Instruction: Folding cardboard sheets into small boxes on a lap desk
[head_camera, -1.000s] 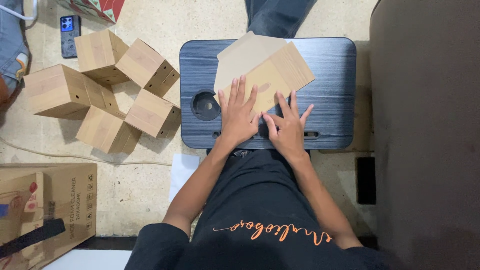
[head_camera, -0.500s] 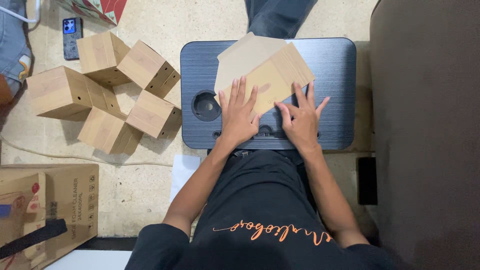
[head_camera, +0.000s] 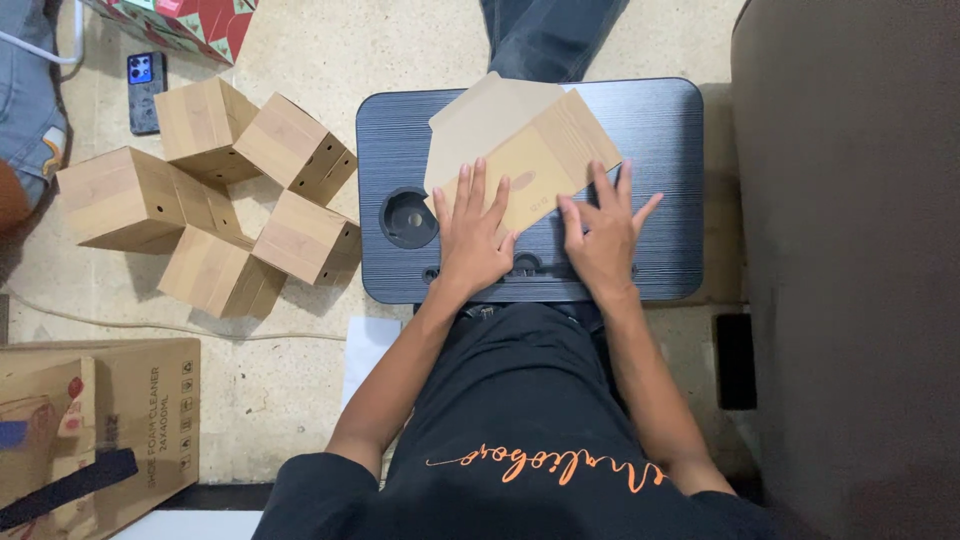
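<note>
- The left hand (head_camera: 472, 240) lies flat and spread, palm down, its fingers on the near left part of a flat cardboard blank (head_camera: 520, 155); it pins the sheet and grips nothing.
- The right hand (head_camera: 603, 235) is also flat with fingers splayed, palm on the counter (head_camera: 660, 140), fingertips touching the blank's near right edge.
- Both forearms reach out from a black shirt with orange script across the chest.
- The counter is a small dark tray-like top with a round cup recess (head_camera: 408, 217) just left of the left hand.
- The blank is tan, unfolded, and lies tilted across the middle of the counter, with a paler flap pointing to the far left.
- On the floor (head_camera: 290, 380) to the left, well apart from the counter, five folded tan boxes (head_camera: 215, 205) sit bunched together, touching.
- Nearer, at the lower left, is a larger brown carton (head_camera: 120, 420).
- Farther off, a phone (head_camera: 143, 90) lies on the floor beyond the boxes.
- A dark sofa (head_camera: 850, 250) fills the right side.
</note>
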